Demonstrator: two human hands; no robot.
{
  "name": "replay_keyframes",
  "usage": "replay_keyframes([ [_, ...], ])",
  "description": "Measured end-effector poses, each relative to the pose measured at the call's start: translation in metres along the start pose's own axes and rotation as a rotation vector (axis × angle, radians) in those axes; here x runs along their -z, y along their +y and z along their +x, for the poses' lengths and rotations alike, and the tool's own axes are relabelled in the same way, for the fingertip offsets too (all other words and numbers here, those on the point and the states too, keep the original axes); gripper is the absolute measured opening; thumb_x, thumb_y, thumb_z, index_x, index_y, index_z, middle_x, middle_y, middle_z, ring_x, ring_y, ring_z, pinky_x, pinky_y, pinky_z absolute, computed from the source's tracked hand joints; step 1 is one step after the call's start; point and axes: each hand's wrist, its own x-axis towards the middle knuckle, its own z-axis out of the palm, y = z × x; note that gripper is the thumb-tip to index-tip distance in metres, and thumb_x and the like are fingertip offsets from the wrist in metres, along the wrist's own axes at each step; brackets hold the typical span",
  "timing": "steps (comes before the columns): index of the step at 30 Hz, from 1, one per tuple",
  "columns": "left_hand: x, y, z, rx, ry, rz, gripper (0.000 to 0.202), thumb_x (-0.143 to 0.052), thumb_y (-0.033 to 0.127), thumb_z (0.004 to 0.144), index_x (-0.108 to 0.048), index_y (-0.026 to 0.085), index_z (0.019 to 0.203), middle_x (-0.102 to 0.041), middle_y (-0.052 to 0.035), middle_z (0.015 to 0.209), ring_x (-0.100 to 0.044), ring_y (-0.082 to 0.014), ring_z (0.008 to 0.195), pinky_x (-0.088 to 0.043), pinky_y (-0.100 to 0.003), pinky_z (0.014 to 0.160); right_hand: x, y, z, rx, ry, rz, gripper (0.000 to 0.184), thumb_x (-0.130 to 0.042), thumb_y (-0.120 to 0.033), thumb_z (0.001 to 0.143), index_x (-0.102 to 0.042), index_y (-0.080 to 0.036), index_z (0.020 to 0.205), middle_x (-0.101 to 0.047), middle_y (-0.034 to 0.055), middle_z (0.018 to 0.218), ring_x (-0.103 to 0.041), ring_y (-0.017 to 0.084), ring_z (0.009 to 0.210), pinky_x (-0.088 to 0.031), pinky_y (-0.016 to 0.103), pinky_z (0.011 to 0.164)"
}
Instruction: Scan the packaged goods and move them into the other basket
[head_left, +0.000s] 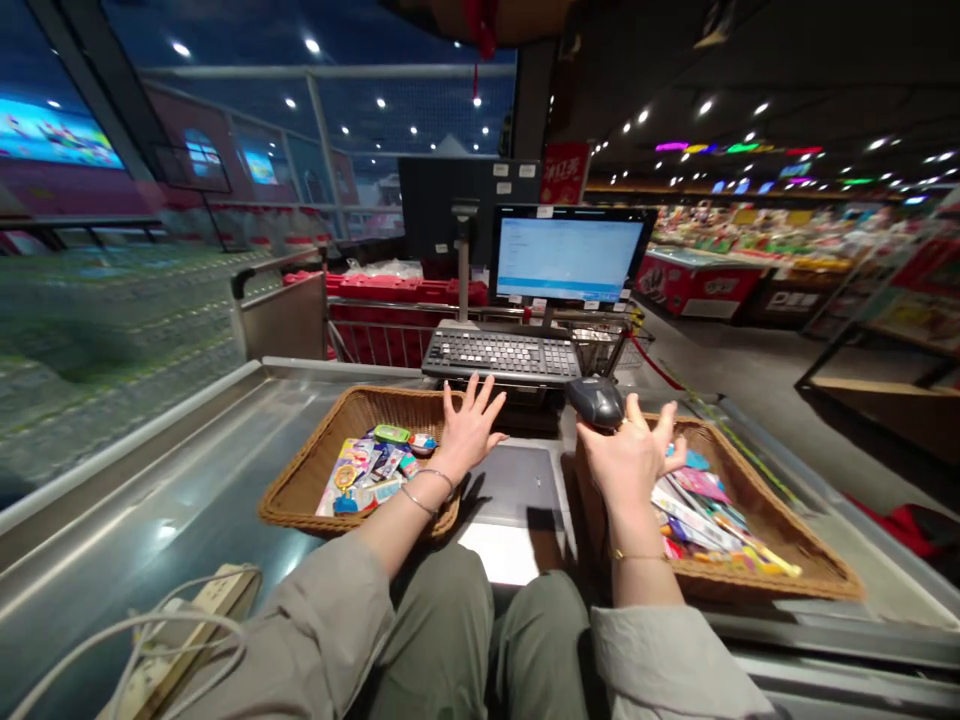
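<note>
I sit at a checkout counter. My left hand [469, 425] is open, fingers spread, hovering just in front of the black keyboard [501, 355] and over the right rim of a wicker basket [300, 485] filled with small colourful packets. My right hand [630, 455] is closed around the handle of a dark barcode scanner [596, 400], held above the left end of a second wicker basket [795, 545] that holds pens and long packaged stationery. A lit monitor [568, 257] stands behind the keyboard.
A flat scanner plate [514, 480] and a white sheet [510, 552] lie between the baskets. The steel counter [187, 470] runs left; a power strip with white cables [180, 625] lies at the near left. Red shopping baskets [390, 310] and store aisles lie beyond.
</note>
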Motion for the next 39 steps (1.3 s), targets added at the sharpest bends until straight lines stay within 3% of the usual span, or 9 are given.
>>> replay_keyframes([
  [4, 0.007, -0.048, -0.024, 0.059, -0.033, 0.052, 0.070, -0.069, 0.044, 0.085, -0.046, 0.026, 0.149, -0.020, -0.0112, 0.166, -0.009, -0.0362, 0.154, 0.001, -0.074, 0.116, -0.020, -0.021, -0.016, 0.110, -0.047, 0.036, 0.040, -0.056, -0.054, 0.079, -0.074, -0.019, 0.088, -0.061, 0.0143, 0.136, -0.020, 0.036, 0.147, -0.014, 0.062, 0.111],
  [8, 0.015, -0.087, -0.051, 0.121, -0.088, 0.105, 0.065, -0.068, 0.041, 0.087, -0.049, 0.026, 0.147, -0.023, -0.0112, 0.165, -0.013, -0.0368, 0.154, 0.003, -0.074, 0.116, -0.036, -0.038, -0.036, 0.184, -0.113, 0.042, 0.037, -0.056, -0.049, 0.081, -0.075, -0.019, 0.088, -0.061, 0.0142, 0.137, -0.019, 0.037, 0.148, -0.017, 0.063, 0.110],
  [16, 0.021, -0.130, -0.094, 0.172, -0.260, 0.143, 0.064, -0.069, 0.039, 0.085, -0.050, 0.028, 0.146, -0.020, -0.0117, 0.166, -0.010, -0.0399, 0.153, 0.004, -0.076, 0.114, -0.054, -0.062, -0.061, 0.256, -0.213, 0.062, 0.031, -0.058, -0.044, 0.080, -0.076, -0.020, 0.088, -0.059, 0.0132, 0.140, -0.018, 0.037, 0.148, -0.017, 0.065, 0.111],
  [22, 0.018, -0.145, -0.106, 0.148, -0.423, 0.142, 0.069, -0.078, 0.041, 0.076, -0.056, 0.030, 0.140, -0.023, -0.0130, 0.165, -0.011, -0.0427, 0.153, -0.001, -0.079, 0.112, -0.065, -0.061, -0.072, 0.276, -0.238, 0.058, 0.029, -0.060, -0.044, 0.079, -0.075, -0.021, 0.088, -0.059, 0.0114, 0.140, -0.016, 0.034, 0.149, -0.016, 0.064, 0.112],
  [27, 0.014, -0.148, -0.104, 0.098, -0.471, 0.153, 0.068, -0.079, 0.041, 0.076, -0.056, 0.029, 0.139, -0.024, -0.0146, 0.164, -0.012, -0.0406, 0.153, 0.000, -0.079, 0.111, -0.070, -0.056, -0.077, 0.267, -0.254, 0.050, 0.029, -0.062, -0.044, 0.079, -0.076, -0.021, 0.087, -0.059, 0.0113, 0.140, -0.016, 0.034, 0.149, -0.016, 0.063, 0.112],
  [33, -0.007, -0.134, -0.087, -0.135, -0.536, 0.054, 0.062, -0.082, 0.032, 0.073, -0.062, 0.038, 0.131, -0.033, -0.0080, 0.162, -0.019, -0.0351, 0.153, -0.004, -0.071, 0.116, -0.071, -0.052, -0.079, 0.256, -0.259, 0.044, 0.028, -0.060, -0.044, 0.079, -0.075, -0.021, 0.084, -0.060, 0.0127, 0.138, -0.019, 0.035, 0.148, -0.018, 0.064, 0.111],
  [39, -0.041, -0.123, -0.076, -0.343, -0.618, -0.107, 0.054, -0.078, 0.011, 0.066, -0.073, 0.042, 0.109, -0.053, 0.0012, 0.150, -0.035, -0.0282, 0.147, -0.009, -0.060, 0.121, -0.076, -0.043, -0.080, 0.244, -0.246, 0.012, 0.030, -0.059, -0.045, 0.079, -0.075, -0.021, 0.086, -0.061, 0.0131, 0.137, -0.020, 0.036, 0.148, -0.017, 0.064, 0.111],
])
